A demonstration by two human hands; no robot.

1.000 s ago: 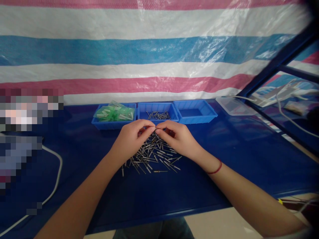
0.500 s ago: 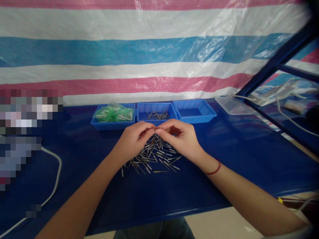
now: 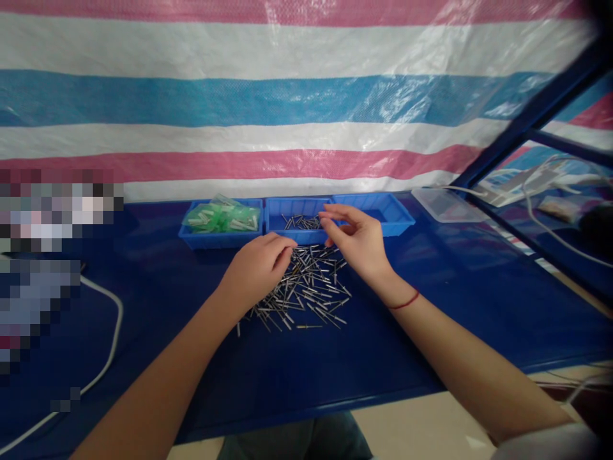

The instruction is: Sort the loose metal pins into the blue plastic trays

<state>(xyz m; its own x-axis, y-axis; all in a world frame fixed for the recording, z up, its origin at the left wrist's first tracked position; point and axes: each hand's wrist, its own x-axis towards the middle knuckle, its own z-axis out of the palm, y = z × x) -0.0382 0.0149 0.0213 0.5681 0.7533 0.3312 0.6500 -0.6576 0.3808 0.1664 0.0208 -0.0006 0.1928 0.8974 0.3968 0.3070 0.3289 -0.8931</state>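
A loose pile of blind rivets (image 3: 311, 291), silver with thin pins, lies on the blue table. My left hand (image 3: 261, 268) is over the pile's upper left edge, thumb and forefinger pinched together; whatever is between them is hidden. Farther to the right, my right hand (image 3: 359, 243) hangs over the front edge of the middle blue bin (image 3: 297, 236). Its thumb and forefinger tips nearly meet above the rivets (image 3: 301, 222) in that bin; no held piece can be made out there.
Left of the middle bin stands a blue bin (image 3: 211, 240) with green-and-clear bags (image 3: 223, 216) of rivets. Another blue bin (image 3: 400, 225) adjoins on the right, beside a clear plastic lid or tray (image 3: 447, 206). A white cable (image 3: 117, 316) curves across the table's left side.
My hands, fingertips together over the pile before, have parted. The right one has moved up and forward to the middle bin; the left stays close to the pile.
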